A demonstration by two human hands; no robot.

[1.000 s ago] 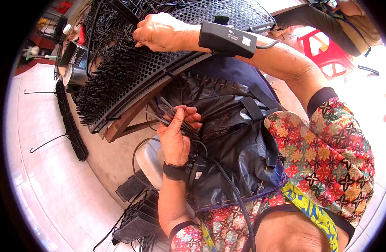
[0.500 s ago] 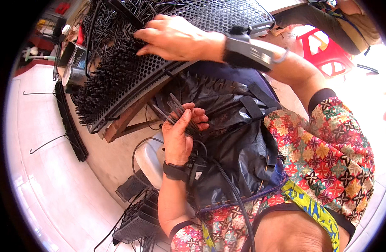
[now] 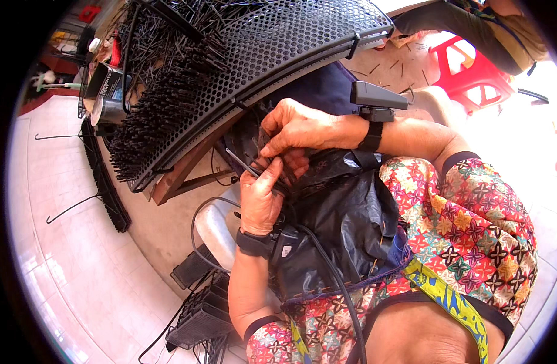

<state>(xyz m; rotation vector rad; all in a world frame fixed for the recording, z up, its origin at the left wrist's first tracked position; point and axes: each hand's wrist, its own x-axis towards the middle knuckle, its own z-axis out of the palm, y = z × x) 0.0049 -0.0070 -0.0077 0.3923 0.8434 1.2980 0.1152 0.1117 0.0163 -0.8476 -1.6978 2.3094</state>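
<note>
The left hand (image 3: 260,203) closes around thin dark strips (image 3: 241,162), which point to eleven o'clock. At its one o'clock, the right hand (image 3: 300,127) bends its fingers; whether they grip one, I cannot tell. Strips look light, rather stiff, best pinched near one end; uncountable here. One perforated panel (image 3: 278,45) lies at twelve, one red stool (image 3: 500,82) at two.

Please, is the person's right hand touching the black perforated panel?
No, the right hand is at the left hand, with a visible gap between it and the black perforated panel.
</note>
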